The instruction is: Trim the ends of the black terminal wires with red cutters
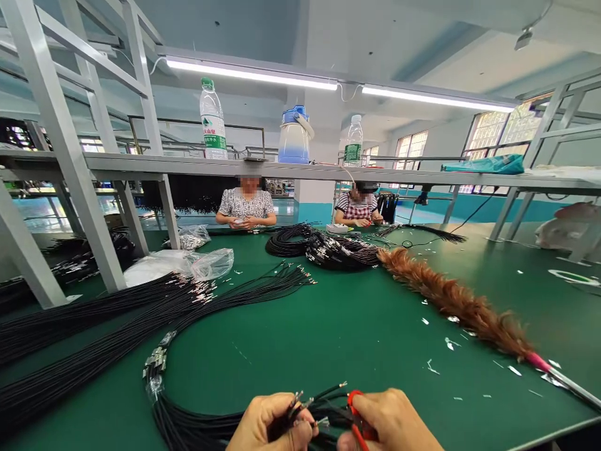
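With our left hand (267, 423) gripping a few black wires (319, 401) and our right hand (394, 423) pinching red scissors (355, 416), big bundles (94, 326) lie waiting.

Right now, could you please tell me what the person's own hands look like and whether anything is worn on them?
Only the left hand and right hand show at the bottom edge, cut off near the wrists. Both are bare: no gloves, no rings visible on the fingers, no watch or sleeve in view. The forearms lie outside the picture, so clothing cannot be told.
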